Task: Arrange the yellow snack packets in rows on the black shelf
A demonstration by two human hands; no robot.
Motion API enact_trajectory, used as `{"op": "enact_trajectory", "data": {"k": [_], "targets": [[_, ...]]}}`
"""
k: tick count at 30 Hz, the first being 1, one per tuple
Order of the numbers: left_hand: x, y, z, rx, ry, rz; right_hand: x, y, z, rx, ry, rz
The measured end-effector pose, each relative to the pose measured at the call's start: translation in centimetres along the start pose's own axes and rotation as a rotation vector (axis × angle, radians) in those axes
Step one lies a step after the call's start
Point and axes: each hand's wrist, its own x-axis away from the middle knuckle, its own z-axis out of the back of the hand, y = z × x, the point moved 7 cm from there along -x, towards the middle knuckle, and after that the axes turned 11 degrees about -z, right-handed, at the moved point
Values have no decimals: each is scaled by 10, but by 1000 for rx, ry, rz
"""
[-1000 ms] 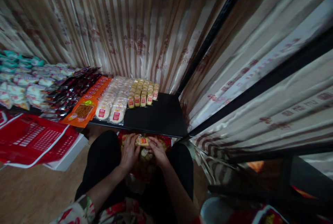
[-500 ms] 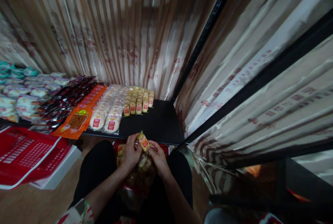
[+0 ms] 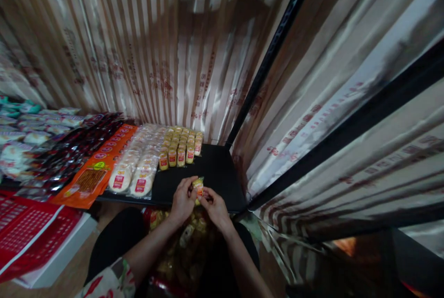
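Observation:
Between my two hands is a small yellow snack packet (image 3: 198,188) with a red and white label, above the front edge of the black shelf (image 3: 215,168). My left hand (image 3: 185,199) pinches its left side, and the fingers of my right hand (image 3: 213,204) close on its right edge. Below the hands, between my knees, an open bag (image 3: 187,238) holds many similar yellow packets. Rows of the same yellow packets (image 3: 181,155) stand on the shelf just beyond my hands, their labels facing me.
Left of the yellow rows lie clear packs of round white crackers (image 3: 142,182), an orange snack bag (image 3: 92,175), dark red packets (image 3: 65,159) and white packets (image 3: 21,155). A red printed bag (image 3: 27,224) hangs at lower left. Black shelf posts (image 3: 267,71) and striped curtains (image 3: 156,57) enclose the space.
My hands have moved a little forward and right over the shelf edge with the yellow packet, which now stands more upright. The view has tilted, so the shelf appears lower.

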Motion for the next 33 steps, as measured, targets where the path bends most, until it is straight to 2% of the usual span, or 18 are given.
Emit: {"op": "enact_trajectory", "data": {"k": [7,15,22,33], "targets": [[-29,-9,-18,7,123,37,-61,2,14,-37,162,-8],[-54,-34,-46,0,11,156,-108,0,20,194,340,-105],[-75,-49,-59,86,-15,236,-137,-11,22,369,404,-119],[-86,-63,-63,146,-11,243,-162,-14,8,305,401,16]]}}
